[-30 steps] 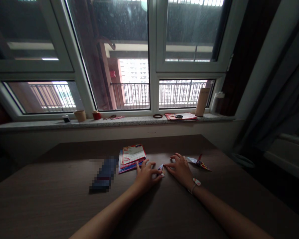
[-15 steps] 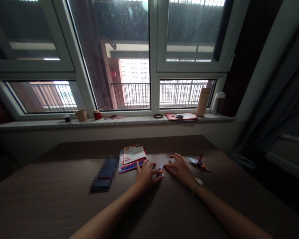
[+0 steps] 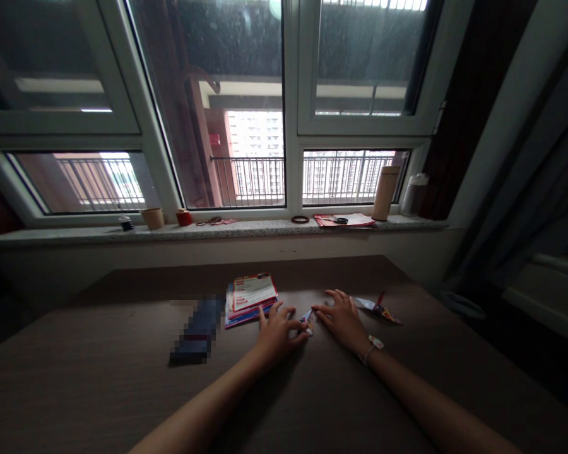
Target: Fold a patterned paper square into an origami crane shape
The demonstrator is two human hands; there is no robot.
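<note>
Between my hands, a small folded piece of printed paper (image 3: 308, 320) lies low over the table, its pale pointed tip towards the upper right. My left hand (image 3: 277, 334) has thumb and index finger on the paper's left side, with the other fingers spread near the paper stack. At the tip, my right hand (image 3: 344, 320) holds the paper with thumb and index fingertips; its other fingers stretch forward. Just beyond the right hand lies a folded paper figure (image 3: 381, 309) with white, red and patterned parts. Fingers partly hide the small paper.
A stack of printed sheets (image 3: 253, 295) sits left of centre on the brown table (image 3: 99, 378), beside a blurred dark blue object (image 3: 199, 331). On the windowsill (image 3: 265, 229) stand a paper cup (image 3: 153, 219), a tan flask (image 3: 385, 192), and scissors (image 3: 341, 221) on red-edged papers.
My right hand has shifted slightly to the right at the paper's tip, and more of the pale point shows. The left hand stays nearly still.
</note>
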